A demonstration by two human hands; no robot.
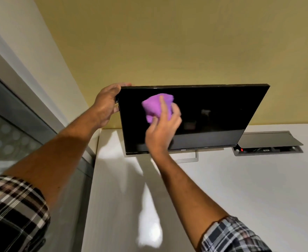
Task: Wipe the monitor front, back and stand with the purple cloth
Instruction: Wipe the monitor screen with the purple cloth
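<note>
The right hand presses the purple cloth on the monitor front, fingers curled around it; the left hand grips its corner. Back and stand seemingly remain.

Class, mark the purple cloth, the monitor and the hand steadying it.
purple cloth (154, 104), head view, upper left fold.
monitor (213, 113), head view, dark screen centre.
left hand (106, 104), head view, back of the hand.

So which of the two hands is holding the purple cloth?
The right hand, pressing the purple cloth on the screen; the left hand grips the monitor corner.
</note>
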